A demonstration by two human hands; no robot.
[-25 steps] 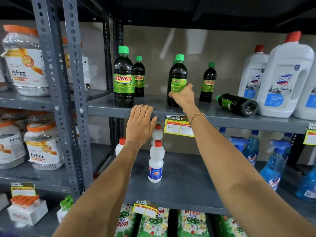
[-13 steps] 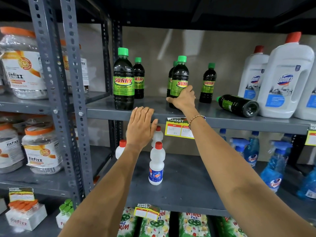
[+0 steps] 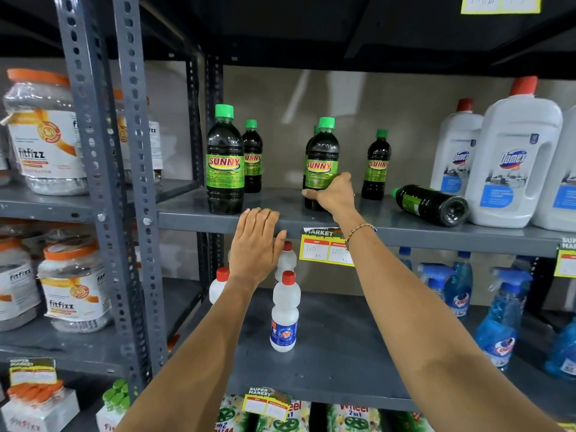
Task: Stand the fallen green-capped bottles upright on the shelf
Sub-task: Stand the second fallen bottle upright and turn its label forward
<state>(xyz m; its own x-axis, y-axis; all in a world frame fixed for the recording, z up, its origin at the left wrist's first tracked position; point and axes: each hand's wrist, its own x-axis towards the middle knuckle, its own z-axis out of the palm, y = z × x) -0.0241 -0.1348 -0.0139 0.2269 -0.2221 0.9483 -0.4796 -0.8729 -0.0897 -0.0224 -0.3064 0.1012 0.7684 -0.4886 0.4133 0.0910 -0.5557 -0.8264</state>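
Dark green-capped SUNNY bottles stand on the grey middle shelf [image 3: 199, 218]. My right hand [image 3: 335, 196] grips the lower part of one upright bottle [image 3: 322, 157] near the shelf's middle; another bottle stands partly hidden right behind it. One bottle [image 3: 431, 204] lies on its side to the right, its base toward me and its cap pointing left. Further upright bottles: a big one at left [image 3: 225, 160], a smaller one behind it [image 3: 252, 157], and one at back right [image 3: 377, 165]. My left hand [image 3: 257, 244] rests flat with its fingers on the shelf's front edge, holding nothing.
Large white Domex jugs [image 3: 511, 163] stand close to the right of the fallen bottle. White red-capped bottles [image 3: 284, 313] and blue spray bottles [image 3: 501, 319] fill the shelf below. A yellow price tag [image 3: 324, 247] hangs on the shelf edge. Fitfizz jars [image 3: 43, 135] occupy the left rack.
My right hand has turned the gripped bottle so its SUNNY label faces me, and drawn it slightly forward. The left hand has stayed on the shelf edge. The fallen bottle has not moved.
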